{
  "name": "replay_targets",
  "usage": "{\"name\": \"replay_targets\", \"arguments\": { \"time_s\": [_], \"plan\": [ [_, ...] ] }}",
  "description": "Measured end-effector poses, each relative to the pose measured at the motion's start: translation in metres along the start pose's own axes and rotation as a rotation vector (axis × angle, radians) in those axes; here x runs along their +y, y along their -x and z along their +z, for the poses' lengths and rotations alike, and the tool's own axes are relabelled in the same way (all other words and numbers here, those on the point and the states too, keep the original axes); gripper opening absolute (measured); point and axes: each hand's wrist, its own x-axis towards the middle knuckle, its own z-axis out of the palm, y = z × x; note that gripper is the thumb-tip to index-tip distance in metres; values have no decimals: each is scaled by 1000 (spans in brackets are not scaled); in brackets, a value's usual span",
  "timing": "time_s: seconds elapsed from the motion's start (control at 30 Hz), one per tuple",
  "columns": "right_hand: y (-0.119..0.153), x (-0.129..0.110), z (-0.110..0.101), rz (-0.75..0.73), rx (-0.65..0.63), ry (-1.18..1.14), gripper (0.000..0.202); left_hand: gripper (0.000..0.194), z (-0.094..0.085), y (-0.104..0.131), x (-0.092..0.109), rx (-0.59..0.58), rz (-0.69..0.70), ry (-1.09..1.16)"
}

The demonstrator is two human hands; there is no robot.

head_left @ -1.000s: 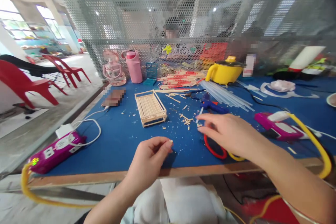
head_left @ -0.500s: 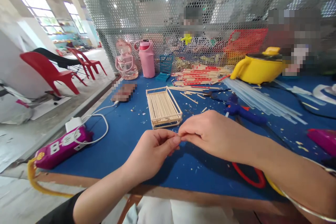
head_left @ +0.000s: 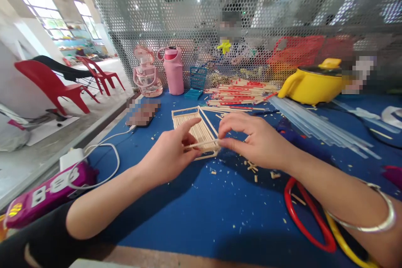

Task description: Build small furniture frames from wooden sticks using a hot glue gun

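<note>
A thin wooden stick (head_left: pixel 205 144) runs almost level between my two hands. My right hand (head_left: pixel 259 137) pinches its right end between thumb and fingertips. The other end lies in my left hand (head_left: pixel 169 148), between the thumb and curled fingers, while the index finger stretches out above. Just behind and below them a small tray-like frame of wooden sticks (head_left: pixel 205 130) sits on the blue table. My left hand overlaps its front left part; whether a finger touches it I cannot tell.
Red-printed sticks (head_left: pixel 235 92) lie in a pile behind, beside clear glue sticks (head_left: pixel 323 123) and a yellow pot (head_left: pixel 314 86). A blue glue gun (head_left: pixel 290 136) is partly behind my right hand. Red-handled cutters (head_left: pixel 293 213) lie under my right forearm. Left are a phone (head_left: pixel 146 114) and purple power strip (head_left: pixel 53 192).
Both hands have moved up and away from me, over the front of the stick frame. They have drawn apart, and the stick now shows between them. The view has shifted slightly.
</note>
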Motion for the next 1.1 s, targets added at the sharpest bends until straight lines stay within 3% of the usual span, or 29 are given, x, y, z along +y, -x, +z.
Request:
{"name": "replay_targets", "arguments": {
  "time_s": [0.2, 0.37, 0.47, 0.63, 0.93, 1.1],
  "plan": [
    [-1, -9, -10, 28, 146, -95, 4, 70, -21, -8, 25, -101, -47, 405],
    [3, -31, -18, 2, 123, -108, 4, 68, -29, 7, 28, -22, -31, 574],
    [4, -40, -18, -20, 130, -93, 4, 62, -34, 11, 30, -9, 4, 611],
    [-7, -38, -22, -111, 127, -21, 4, 51, -39, 1, 33, -133, 42, 556],
    [-25, -37, -29, -311, 110, 175, 11, 50, -40, 1, 30, -77, 44, 609],
    [-26, -43, -24, -313, 131, 248, 15, 60, -36, 5, 30, -59, -31, 638]
  ]
}}
